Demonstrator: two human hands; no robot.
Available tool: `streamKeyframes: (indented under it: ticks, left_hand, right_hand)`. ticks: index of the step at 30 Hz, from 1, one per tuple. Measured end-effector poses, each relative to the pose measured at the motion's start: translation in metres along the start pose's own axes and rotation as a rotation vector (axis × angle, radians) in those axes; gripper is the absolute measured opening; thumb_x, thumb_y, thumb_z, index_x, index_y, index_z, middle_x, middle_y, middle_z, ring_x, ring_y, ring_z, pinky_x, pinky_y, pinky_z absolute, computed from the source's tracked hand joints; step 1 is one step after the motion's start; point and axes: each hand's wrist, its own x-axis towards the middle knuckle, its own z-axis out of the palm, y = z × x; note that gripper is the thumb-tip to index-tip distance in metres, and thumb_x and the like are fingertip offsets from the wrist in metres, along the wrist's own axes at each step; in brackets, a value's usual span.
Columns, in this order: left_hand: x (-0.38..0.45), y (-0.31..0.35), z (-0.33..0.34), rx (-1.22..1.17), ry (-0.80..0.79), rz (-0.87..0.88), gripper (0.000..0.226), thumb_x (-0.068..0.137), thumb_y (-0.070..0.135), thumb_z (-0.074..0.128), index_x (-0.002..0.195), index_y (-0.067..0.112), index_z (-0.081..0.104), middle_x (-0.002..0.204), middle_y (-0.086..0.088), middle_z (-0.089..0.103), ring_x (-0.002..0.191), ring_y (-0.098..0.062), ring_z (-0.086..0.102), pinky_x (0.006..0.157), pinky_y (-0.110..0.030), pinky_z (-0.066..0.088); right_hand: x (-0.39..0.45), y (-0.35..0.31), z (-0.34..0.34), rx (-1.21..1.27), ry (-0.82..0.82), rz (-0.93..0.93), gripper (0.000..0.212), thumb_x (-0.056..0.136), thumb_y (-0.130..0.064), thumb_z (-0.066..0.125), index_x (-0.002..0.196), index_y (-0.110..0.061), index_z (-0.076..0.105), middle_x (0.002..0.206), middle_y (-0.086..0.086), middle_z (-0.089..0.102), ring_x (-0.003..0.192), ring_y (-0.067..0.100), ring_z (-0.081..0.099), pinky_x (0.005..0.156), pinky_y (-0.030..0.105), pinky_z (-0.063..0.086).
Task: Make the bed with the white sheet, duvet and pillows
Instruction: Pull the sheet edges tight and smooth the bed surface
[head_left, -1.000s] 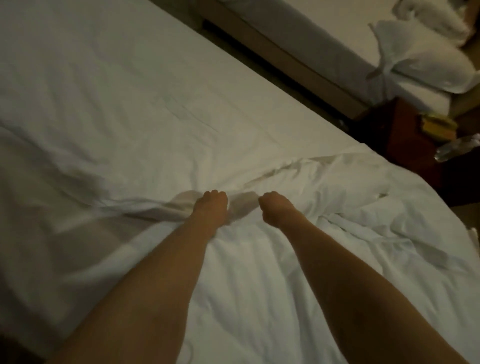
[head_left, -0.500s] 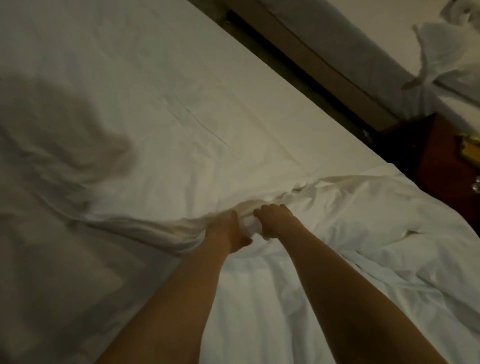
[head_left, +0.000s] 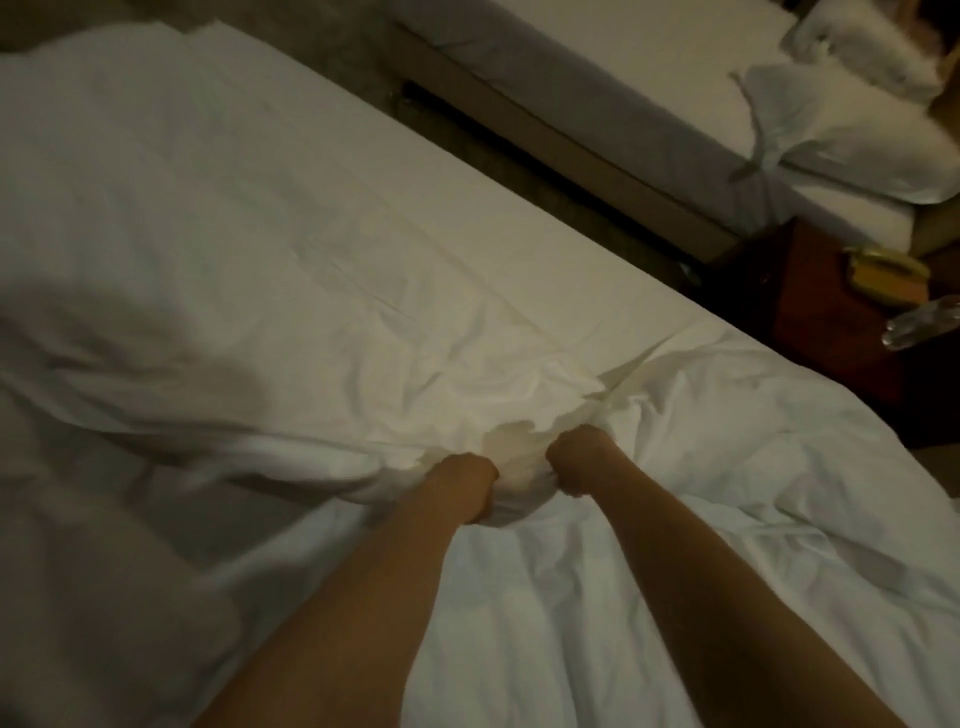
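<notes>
**Bunched duvet edge held in both fists at mid-bed**

Compared with half a second ago, the two hands are seen slightly further apart, and more of the far side of the room is taken in: the second bed (head_left: 649, 67) and its pillow (head_left: 852, 140) are now in view again beyond the gap.

The left hand (head_left: 465, 480) and the right hand (head_left: 576, 457) are each clamped, fingers curled, on a gathered fold of the white duvet (head_left: 675, 519), close beside one another with a puff of cloth between them. The duvet lies crumpled on the near side of the hands and off to their right; beyond the hands the white sheet (head_left: 291, 218) is spread fairly flat over the bed, with a few creases running away from the fold.

No writing or label can be read anywhere.

The sheet's far edge runs diagonally along a dark strip of floor (head_left: 467, 124) that separates it from the second bed. To the right of the hands, past the duvet's edge, a dark red nightstand (head_left: 821, 312) is seen with a yellowish object (head_left: 883, 270) and a clear bottle (head_left: 924, 325) upon it.
</notes>
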Motion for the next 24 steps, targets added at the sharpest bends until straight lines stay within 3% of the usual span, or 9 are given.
streamKeyframes:
  ticks: [2,6,11,14,16,19,21,24]
  left_hand:
    - [-0.011,0.01,-0.005,0.011,0.109,0.032,0.046,0.087,0.021,0.06,0.13,0.014,0.048,0.131,-0.012,0.051,0.118,-0.031,0.053,0.096,-0.037,0.044]
    - [-0.029,0.048,-0.016,-0.081,0.27,0.036,0.05,0.088,0.026,0.06,0.133,0.01,0.045,0.132,-0.012,0.04,0.119,-0.029,0.049,0.098,-0.036,0.041]
    - [-0.077,0.057,0.019,0.29,0.121,0.08,0.041,0.092,0.026,0.056,0.13,0.011,0.052,0.132,-0.011,0.045,0.122,-0.029,0.049,0.099,-0.036,0.041]
    - [-0.108,0.053,0.026,0.393,0.037,0.013,0.039,0.095,0.012,0.05,0.134,0.006,0.049,0.136,-0.014,0.042,0.125,-0.031,0.048,0.101,-0.04,0.041]
    - [-0.123,0.054,-0.003,0.37,0.166,-0.035,0.04,0.097,0.008,0.045,0.136,0.004,0.044,0.141,-0.018,0.036,0.126,-0.032,0.047,0.103,-0.04,0.04]
    - [-0.143,0.062,-0.08,0.268,0.531,-0.058,0.038,0.095,0.007,0.044,0.134,0.007,0.043,0.137,-0.017,0.039,0.122,-0.034,0.048,0.099,-0.041,0.041]
    - [-0.161,0.072,-0.121,0.197,0.692,-0.047,0.034,0.094,0.006,0.045,0.128,0.006,0.047,0.129,-0.017,0.046,0.116,-0.035,0.051,0.092,-0.042,0.043]
    - [-0.173,0.077,-0.091,0.111,0.725,-0.011,0.031,0.095,0.007,0.043,0.123,0.006,0.054,0.125,-0.018,0.054,0.115,-0.035,0.054,0.092,-0.04,0.044]
  right_hand:
    - [-0.016,0.002,-0.003,0.055,0.095,-0.003,0.034,0.093,-0.022,0.053,0.123,-0.007,0.058,0.129,0.011,0.057,0.119,0.027,0.055,0.099,0.038,0.045]
    - [-0.053,0.012,-0.003,0.166,0.188,0.056,0.036,0.091,-0.029,0.057,0.122,-0.011,0.058,0.125,0.011,0.059,0.115,0.027,0.057,0.095,0.036,0.045]
    - [-0.093,-0.041,0.055,0.301,0.005,0.08,0.053,0.087,-0.027,0.062,0.135,-0.01,0.046,0.133,0.013,0.053,0.122,0.028,0.053,0.101,0.038,0.042]
    - [-0.115,-0.062,0.069,0.426,-0.068,0.064,0.04,0.09,-0.019,0.059,0.127,-0.005,0.055,0.129,0.015,0.057,0.118,0.029,0.055,0.098,0.035,0.045]
    - [-0.128,-0.036,0.046,0.482,0.052,0.163,0.033,0.093,-0.015,0.052,0.123,-0.005,0.058,0.127,0.015,0.058,0.117,0.03,0.056,0.095,0.035,0.046]
    - [-0.168,0.031,-0.013,0.317,0.449,0.354,0.033,0.096,-0.02,0.043,0.124,-0.008,0.057,0.123,0.016,0.058,0.113,0.033,0.057,0.09,0.038,0.047]
    - [-0.2,0.063,-0.041,0.251,0.688,0.474,0.032,0.099,-0.019,0.037,0.124,-0.007,0.054,0.119,0.02,0.06,0.108,0.037,0.058,0.084,0.039,0.046]
    - [-0.212,0.059,-0.025,0.256,0.801,0.581,0.032,0.098,-0.015,0.039,0.126,-0.007,0.049,0.116,0.023,0.06,0.108,0.039,0.054,0.085,0.041,0.042]
